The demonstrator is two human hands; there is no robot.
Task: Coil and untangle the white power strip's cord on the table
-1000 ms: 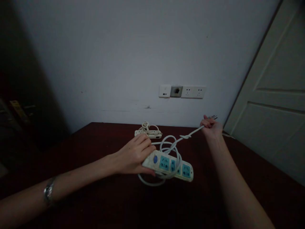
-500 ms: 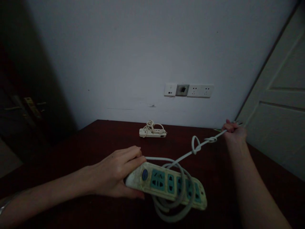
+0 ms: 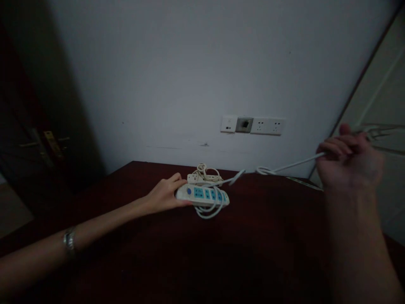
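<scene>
My left hand (image 3: 167, 192) is closed on the left end of a power strip (image 3: 198, 198) with blue-green sockets and a round blue switch. Coils of the strip's white cord (image 3: 207, 216) hang around its body. From there the cord runs to the right, with loose knots along it, up to my right hand (image 3: 349, 162). That hand is closed around the plug end of the cord; metal prongs stick out past it, blurred. A smaller white power strip (image 3: 194, 179) with its own bundled cord sits just behind the held strip, partly covered by it.
Dark red tabletop (image 3: 253, 245) reaches back to a pale wall (image 3: 158, 76). Wall sockets and switch plates (image 3: 265, 126) are mounted above the table. A white panelled door (image 3: 379, 109) stands on the right, and a dark door with a brass handle plate (image 3: 53, 145) on the left.
My left hand has carried the power strip away from me, in front of the smaller strip. My right hand has come up, nearer and to the right, with the plug end, drawing the cord out.
</scene>
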